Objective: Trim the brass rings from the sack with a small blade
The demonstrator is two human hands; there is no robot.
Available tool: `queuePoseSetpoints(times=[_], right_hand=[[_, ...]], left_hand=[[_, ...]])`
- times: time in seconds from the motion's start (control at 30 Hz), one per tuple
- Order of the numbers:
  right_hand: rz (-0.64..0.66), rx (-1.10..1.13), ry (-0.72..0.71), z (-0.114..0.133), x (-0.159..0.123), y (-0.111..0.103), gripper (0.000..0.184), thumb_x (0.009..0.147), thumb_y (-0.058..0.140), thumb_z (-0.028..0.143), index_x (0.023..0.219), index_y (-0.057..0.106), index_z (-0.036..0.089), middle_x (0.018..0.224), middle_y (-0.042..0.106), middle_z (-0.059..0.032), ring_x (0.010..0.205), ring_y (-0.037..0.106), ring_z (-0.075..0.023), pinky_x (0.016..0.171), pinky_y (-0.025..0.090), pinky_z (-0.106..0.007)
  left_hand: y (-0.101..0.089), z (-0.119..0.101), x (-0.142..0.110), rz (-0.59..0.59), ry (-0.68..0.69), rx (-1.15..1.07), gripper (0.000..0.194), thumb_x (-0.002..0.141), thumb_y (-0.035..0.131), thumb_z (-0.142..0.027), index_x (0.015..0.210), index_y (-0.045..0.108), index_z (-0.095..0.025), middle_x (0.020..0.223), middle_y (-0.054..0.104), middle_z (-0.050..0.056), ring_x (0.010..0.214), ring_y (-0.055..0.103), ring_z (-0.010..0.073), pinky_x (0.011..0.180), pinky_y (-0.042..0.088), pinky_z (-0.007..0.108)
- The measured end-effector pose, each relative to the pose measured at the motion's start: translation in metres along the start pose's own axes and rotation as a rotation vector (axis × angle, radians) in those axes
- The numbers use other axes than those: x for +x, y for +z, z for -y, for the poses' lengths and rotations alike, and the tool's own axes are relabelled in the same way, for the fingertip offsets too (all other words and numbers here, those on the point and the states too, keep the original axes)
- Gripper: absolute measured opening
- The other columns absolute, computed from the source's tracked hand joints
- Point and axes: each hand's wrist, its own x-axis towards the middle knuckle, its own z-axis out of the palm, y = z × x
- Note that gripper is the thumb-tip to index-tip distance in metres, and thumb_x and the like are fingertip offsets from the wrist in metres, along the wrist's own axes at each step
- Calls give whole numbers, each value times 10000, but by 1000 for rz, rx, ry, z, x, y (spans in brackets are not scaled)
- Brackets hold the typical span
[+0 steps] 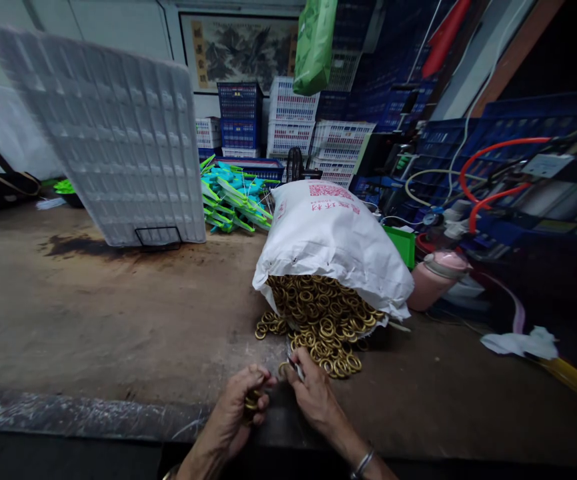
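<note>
Far left: dark bowl (72,198), green pieces (62,187) in it, partly screened by a ribbed translucent panel (123,147) that leans in a black wire stand (158,237) on the worktable (118,313); panel's upper left corner blurred. Right of it, a heap of green and blue plastic parts (238,197), left portion concealed by the panel, individual shapes hard to separate. Behind, stacked blue crates (239,103) and white crates (293,100); contents not discernible. Left hand (241,407) at the near table edge, fingers curled around several brass rings (251,400), count uncertain as the fingers cover them. A single ring (281,369) sits between the two hands, at the right hand's fingertips. Right hand (315,393) is closed on a slim metal object (296,368), mostly covered by the fingers; type cannot be told. Just beyond, a white sack (333,227) lies on its side, mouth toward the hands, packed with brass rings, many spilled onto the table; its depth of fill is out of sight. Above, a green bag (314,47), cut off at top, contents unseen. Further right: green tray (401,247), half hidden by the sack; pink bottle (435,280), contents not visible; yellow object (575,380), blurred, unidentifiable.
</note>
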Motion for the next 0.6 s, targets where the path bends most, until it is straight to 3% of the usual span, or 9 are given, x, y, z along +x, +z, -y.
queuePoseSetpoints(times=[0.17,0.3,0.6], right_hand=[[-1,126,-63,12,-7,-7,103,807,377,277,769,443,209,660,507,23,583,478,-123,559,357,-216],[29,72,-86,14,-10,-6,74,794,404,264,780,455,212,654,502,21,592,474,-133,575,351,-230],[120,258,18,15,-5,-6,212,834,385,369,710,432,204,623,420,53,589,416,-102,555,329,-199]], left_hand=[[8,5,4,-87,70,127,262,629,658,-300,795,513,-158,630,551,-33,418,410,32,364,217,142],[7,12,5,-39,89,211,288,695,613,-419,766,505,-161,602,510,-50,402,393,31,359,231,146],[2,17,14,-132,241,562,401,641,591,-558,594,493,-172,381,404,-85,325,296,46,349,220,180]])
